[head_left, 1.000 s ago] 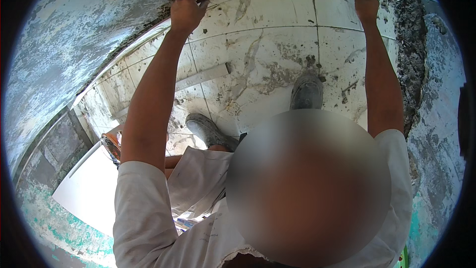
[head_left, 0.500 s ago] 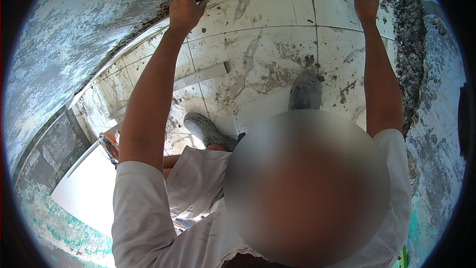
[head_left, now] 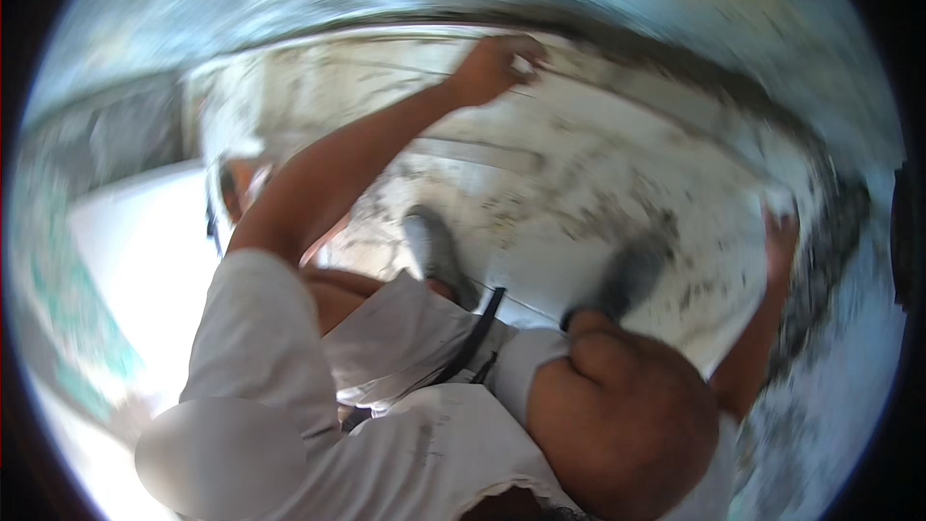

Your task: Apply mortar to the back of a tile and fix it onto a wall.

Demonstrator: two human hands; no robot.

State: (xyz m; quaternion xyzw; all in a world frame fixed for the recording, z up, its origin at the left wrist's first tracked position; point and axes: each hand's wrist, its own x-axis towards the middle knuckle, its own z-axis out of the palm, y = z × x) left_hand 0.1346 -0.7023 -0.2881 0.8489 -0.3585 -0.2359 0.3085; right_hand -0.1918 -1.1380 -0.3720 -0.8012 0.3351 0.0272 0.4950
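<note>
My left hand [head_left: 497, 69] reaches up to the base of the wall, its fingers curled around the left end of a long, narrow whitish tile strip [head_left: 666, 95]. At the strip's right end is my right hand [head_left: 781, 236], arm stretched out, fingers bent against the strip; motion blur softens their outline. The strip lies along the joint between the wall and the pale tiled floor [head_left: 579, 169], which is smeared with dirt.
Two grey boots, the left boot [head_left: 436, 251] and the right boot [head_left: 632, 280], stand on the tiles. A flat metallic bar [head_left: 482, 152] lies beyond the left one. A white panel [head_left: 145, 232] is at the left. Rough broken edging [head_left: 844, 232] borders the right wall.
The whole view has swung and blurred. My hands now appear farther right and lower, still at the strip's two ends. My bent right knee has come into view.
</note>
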